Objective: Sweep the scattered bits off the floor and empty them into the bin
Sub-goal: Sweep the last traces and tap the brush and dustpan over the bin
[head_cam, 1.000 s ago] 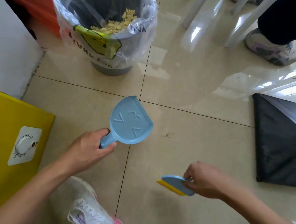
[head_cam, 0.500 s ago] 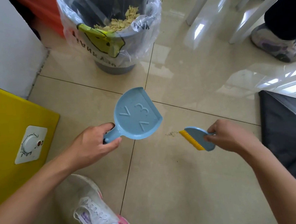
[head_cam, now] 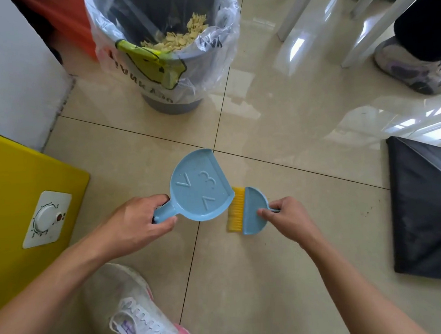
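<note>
My left hand (head_cam: pixel 137 222) grips the handle of a small blue dustpan (head_cam: pixel 198 185), which lies flat on the beige tiled floor with its open edge facing right. My right hand (head_cam: pixel 287 218) pinches the handle of a small blue brush with yellow bristles (head_cam: pixel 246 210). The bristles touch the floor right against the dustpan's open edge. No loose bits show on the floor here; any by the bristles are hidden. The grey bin (head_cam: pixel 168 104), lined with a clear plastic bag, stands further ahead and holds pale bits (head_cam: pixel 176 38).
A yellow box with a white dial (head_cam: pixel 20 196) sits at left beside a white wall. A dark folded sheet (head_cam: pixel 425 204) lies at right. White furniture legs (head_cam: pixel 297 7) and another person's shoe (head_cam: pixel 413 67) are at top right. My own shoe (head_cam: pixel 135 313) is below.
My right hand swept the brush left across the floor until its bristles met the dustpan's edge. The small pile of bits seen on the floor before is no longer visible.
</note>
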A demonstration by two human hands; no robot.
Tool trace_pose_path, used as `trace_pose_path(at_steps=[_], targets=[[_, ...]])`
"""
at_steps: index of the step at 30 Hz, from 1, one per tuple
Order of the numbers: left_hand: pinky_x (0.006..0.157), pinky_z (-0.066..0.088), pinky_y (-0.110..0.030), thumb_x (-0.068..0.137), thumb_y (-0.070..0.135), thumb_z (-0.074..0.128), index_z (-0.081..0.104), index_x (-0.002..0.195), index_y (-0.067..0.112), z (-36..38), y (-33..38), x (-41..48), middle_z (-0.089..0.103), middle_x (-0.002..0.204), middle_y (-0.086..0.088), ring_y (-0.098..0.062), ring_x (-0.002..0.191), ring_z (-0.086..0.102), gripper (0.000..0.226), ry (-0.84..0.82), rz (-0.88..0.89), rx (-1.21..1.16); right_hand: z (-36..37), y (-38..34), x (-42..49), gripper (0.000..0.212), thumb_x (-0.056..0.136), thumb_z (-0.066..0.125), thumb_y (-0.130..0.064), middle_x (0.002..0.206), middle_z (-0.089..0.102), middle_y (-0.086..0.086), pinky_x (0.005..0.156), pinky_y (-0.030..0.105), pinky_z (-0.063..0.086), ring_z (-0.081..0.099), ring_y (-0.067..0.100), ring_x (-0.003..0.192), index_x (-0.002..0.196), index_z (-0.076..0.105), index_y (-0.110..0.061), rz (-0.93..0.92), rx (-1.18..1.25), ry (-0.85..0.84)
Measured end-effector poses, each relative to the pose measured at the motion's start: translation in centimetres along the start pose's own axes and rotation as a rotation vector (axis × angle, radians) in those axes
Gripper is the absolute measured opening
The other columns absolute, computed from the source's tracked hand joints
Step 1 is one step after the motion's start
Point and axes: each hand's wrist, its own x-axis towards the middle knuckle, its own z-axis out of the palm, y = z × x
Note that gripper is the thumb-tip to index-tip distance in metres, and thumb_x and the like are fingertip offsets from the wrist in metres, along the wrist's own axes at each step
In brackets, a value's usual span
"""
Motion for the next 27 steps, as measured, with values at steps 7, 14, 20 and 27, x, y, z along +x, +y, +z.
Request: trace_pose_path(at_steps=[7,14,20,27], targets=[[0.051,0.034,-0.029,0.090,0.055,0.058,0.051,0.075,0.023,0.4,0.0,-0.1,0.050,0.059,0.008,-0.009,0.048,0.040,0.036,-0.124,-0.023,0.125,-4.4,1.4,0.7,0.029,0.088,0.070,-0.037,0.053,0.040,-0.002,0.049,0.029,0.027,0.033,0.012,0.046,0.082,0.079,-0.010,0.036,-0.133,0.109],[0.055,0.033,-0.031,0.087,0.075,0.054,0.064,0.084,0.027,1.8,-0.9,0.3,0.053,0.063,0.008,-0.011,0.055,0.044,0.049,-0.125,-0.090,0.083,-7.2,2.2,-1.5,0.037,0.088,0.068,-0.038,0.046,0.024,-0.010,0.048,0.027,0.019,0.022,0.011,0.041,0.071,0.069,-0.006,0.020,-0.067,0.154],[0.052,0.028,-0.031,0.087,0.075,0.053,0.063,0.076,0.029,1.8,-1.4,1.0,0.048,0.057,0.008,-0.012,0.051,0.042,0.049,-0.183,-0.152,0.210,-9.4,1.7,-1.6,0.023,0.089,0.051,-0.027,0.059,0.059,0.003,0.049,0.027,0.040,0.057,0.023,0.054,0.079,0.067,-0.014,0.095,-0.551,0.328],[0.054,0.028,-0.032,0.087,0.070,0.054,0.065,0.083,0.021,2.6,1.1,3.8,0.046,0.060,0.008,-0.016,0.054,0.044,0.050,-0.275,-0.185,0.251,-5.3,-1.4,0.5,0.023,0.089,0.047,-0.018,0.097,0.068,0.012,0.065,0.033,0.040,0.066,0.034,0.089,0.104,0.064,-0.015,0.074,-0.821,0.278]])
